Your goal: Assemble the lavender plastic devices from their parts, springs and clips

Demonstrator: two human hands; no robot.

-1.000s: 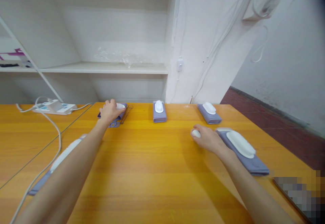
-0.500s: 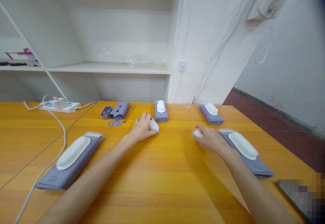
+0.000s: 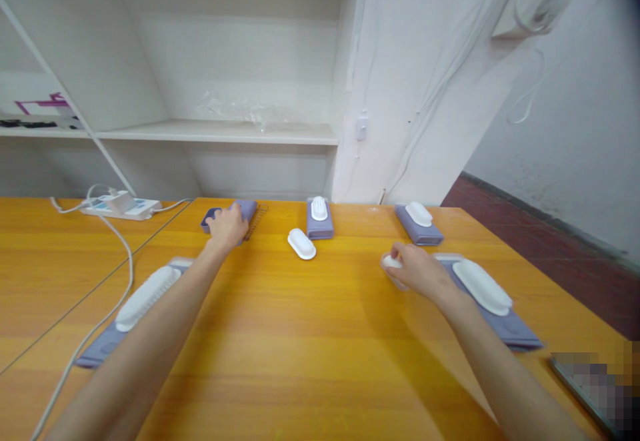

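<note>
My left hand (image 3: 227, 228) is over the purple parts at the back left, its fingers apart. It partly covers a purple sleeve-like housing (image 3: 245, 209) and a small purple cup-like part (image 3: 210, 218); what lies under the palm is hidden. My right hand (image 3: 416, 269) is closed on a small white rounded piece (image 3: 393, 262) with a clear edge, resting at the table. Between the hands a white oval ribbed piece (image 3: 302, 244) lies loose. Beside my right wrist is a long purple holder with a white oval cover (image 3: 483, 286).
Two shorter purple holders (image 3: 320, 228) (image 3: 425, 234) with white tops stand along the back. Another long white-topped holder (image 3: 147, 298) lies left, partly behind my forearm. A white cable (image 3: 131, 261) runs from a power strip (image 3: 123, 206). A phone-like device (image 3: 583, 391) lies front right.
My left hand has let go of the white oval piece and moved left onto the purple parts. The oval piece stays on the table. My right hand keeps its place and its hold.
</note>
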